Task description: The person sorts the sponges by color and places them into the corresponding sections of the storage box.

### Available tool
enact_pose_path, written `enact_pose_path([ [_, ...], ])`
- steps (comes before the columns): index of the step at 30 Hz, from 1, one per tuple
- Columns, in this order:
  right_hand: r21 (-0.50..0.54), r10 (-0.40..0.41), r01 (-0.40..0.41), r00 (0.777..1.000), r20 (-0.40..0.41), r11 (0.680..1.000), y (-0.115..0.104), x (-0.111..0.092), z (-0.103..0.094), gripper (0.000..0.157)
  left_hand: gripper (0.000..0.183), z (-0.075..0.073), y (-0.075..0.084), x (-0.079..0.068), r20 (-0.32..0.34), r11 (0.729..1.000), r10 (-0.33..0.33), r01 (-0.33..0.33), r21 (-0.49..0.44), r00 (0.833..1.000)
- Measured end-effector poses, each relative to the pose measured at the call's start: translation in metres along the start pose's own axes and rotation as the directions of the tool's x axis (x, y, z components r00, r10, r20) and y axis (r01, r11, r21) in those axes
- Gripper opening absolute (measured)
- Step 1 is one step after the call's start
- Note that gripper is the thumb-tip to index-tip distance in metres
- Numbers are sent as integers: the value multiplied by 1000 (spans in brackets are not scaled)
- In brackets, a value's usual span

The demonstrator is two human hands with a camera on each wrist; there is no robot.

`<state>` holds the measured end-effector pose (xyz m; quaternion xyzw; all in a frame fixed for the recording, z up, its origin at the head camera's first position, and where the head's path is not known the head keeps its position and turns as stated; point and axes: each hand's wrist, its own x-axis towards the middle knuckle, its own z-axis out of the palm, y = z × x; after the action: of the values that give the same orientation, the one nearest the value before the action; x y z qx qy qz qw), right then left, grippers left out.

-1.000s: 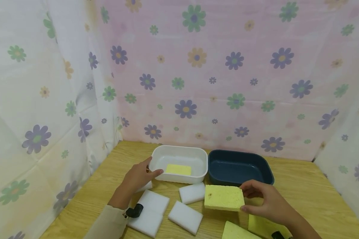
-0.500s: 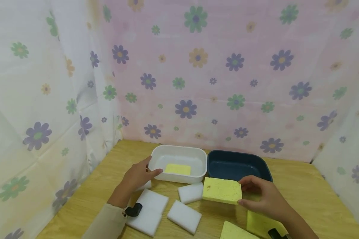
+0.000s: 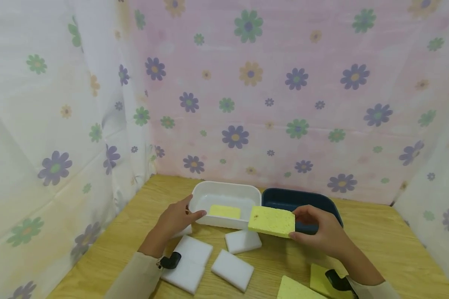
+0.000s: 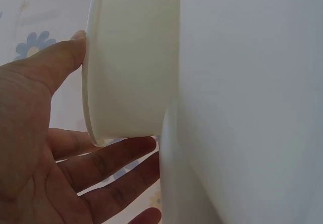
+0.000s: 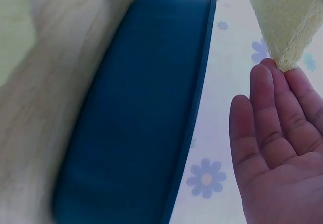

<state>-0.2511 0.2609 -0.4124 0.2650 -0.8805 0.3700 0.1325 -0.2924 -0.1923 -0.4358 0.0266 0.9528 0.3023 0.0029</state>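
My left hand is at the left end of a white plastic bin, thumb on its rim and fingers around the end wall. The left wrist view shows the thumb against the rim and the other fingers spread below it. A thin yellow sponge lies inside this bin. My right hand pinches another yellow sponge by its right edge. That sponge is held raised, overlapping the front right corner of the white bin and the dark blue bin in the head view.
In front of the bins lie several white foam pads on the wooden table. Two yellow sponges lie at the front right, one partly behind the right wrist strap. A flowered curtain stands behind and on both sides.
My right hand has moved the held sponge upward and a little left, from in front of the blue bin to the gap between the bins. The left hand stays at the white bin.
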Motion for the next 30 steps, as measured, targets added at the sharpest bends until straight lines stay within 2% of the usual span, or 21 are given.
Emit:
enact_pose_path([
  [6,-34,-17,17,1000,4,999,-4,15,0,46,102,-1,4,0,3,1000,5,-5,-10,1000],
  [13,2,-16,16,1000,27,1000,-13,34,7,49,100,-6,7,-2,10,1000,-6,6,-6,1000],
  [24,-16,-23,24,998,66,1000,-15,63,23,52,102,-3,2,-1,11,1000,-8,8,-15,1000],
  [30,19,-36,35,996,82,999,-13,77,29,48,103,-1,0,-1,8,1000,-8,8,-14,1000],
])
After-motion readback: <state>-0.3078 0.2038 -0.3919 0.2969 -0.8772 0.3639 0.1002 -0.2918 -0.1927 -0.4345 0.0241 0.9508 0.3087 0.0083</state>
